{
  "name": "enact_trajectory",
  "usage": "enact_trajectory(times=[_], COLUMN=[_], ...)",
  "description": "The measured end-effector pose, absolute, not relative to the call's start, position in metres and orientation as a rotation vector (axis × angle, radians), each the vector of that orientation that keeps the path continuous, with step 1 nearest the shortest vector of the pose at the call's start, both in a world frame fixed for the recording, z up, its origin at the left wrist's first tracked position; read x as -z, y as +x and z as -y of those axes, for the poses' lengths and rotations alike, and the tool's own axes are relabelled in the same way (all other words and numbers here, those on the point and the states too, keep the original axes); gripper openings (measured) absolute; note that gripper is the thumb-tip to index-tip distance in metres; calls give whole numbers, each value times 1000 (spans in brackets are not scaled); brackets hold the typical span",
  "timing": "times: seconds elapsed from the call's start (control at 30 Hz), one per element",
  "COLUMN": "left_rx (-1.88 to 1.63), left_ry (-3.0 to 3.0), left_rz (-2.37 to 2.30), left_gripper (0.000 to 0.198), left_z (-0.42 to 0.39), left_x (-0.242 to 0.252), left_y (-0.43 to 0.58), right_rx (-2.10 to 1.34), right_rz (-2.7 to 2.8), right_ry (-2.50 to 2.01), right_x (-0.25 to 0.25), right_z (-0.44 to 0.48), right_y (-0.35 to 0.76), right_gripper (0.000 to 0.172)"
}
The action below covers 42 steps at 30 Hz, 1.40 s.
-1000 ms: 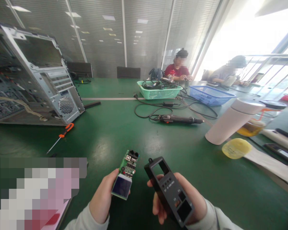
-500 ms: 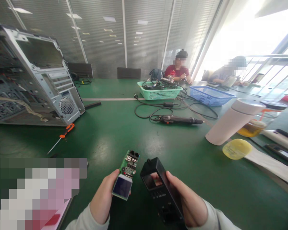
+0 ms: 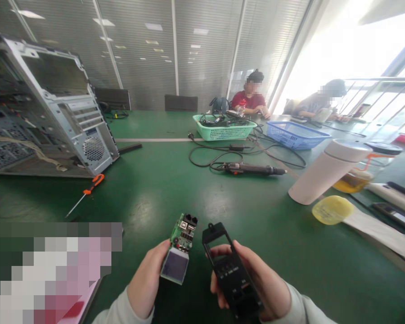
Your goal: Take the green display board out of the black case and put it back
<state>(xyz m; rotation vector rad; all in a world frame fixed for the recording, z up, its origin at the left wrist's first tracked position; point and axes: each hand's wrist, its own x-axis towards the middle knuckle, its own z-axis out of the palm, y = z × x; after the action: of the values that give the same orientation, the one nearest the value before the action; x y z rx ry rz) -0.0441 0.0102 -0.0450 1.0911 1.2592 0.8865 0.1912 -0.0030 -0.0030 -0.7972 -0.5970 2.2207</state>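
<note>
My left hand (image 3: 147,279) grips a small green circuit board (image 3: 180,247) with a square screen near my fingers and black connectors at its far end. My right hand (image 3: 259,285) is wrapped round a black plastic housing (image 3: 229,270) with a rectangular window at its top and small holes below. The two parts are held side by side, a little apart, low over the green table (image 3: 175,189).
An open computer case (image 3: 43,108) stands at the left, an orange-handled screwdriver (image 3: 86,191) beside it. An electric screwdriver (image 3: 253,169) with cable, a green basket (image 3: 224,127), a blue basket (image 3: 295,134), a white flask (image 3: 327,168) and a yellow lid (image 3: 332,209) lie ahead. Two people sit at the far end.
My right hand has turned the black housing over in its grip, so a different face shows, and brought it closer to the board. The left hand shifted the board slightly right.
</note>
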Motion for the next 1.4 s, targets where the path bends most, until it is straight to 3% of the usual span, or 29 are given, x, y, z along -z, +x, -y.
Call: enact_trajectory(times=[0.37, 1.4], left_rx=[-887, -920], left_ry=[1106, 1120], left_rz=[-1276, -1285], left_gripper=[41, 42], left_z=[-14, -10], left_x=[51, 45], left_y=[-48, -44], right_rx=[-2276, -2203], right_rz=[572, 628], right_ry=[-632, -791], right_x=[-1, -2], right_z=[-2, -1], right_y=[192, 192], right_gripper=[52, 57])
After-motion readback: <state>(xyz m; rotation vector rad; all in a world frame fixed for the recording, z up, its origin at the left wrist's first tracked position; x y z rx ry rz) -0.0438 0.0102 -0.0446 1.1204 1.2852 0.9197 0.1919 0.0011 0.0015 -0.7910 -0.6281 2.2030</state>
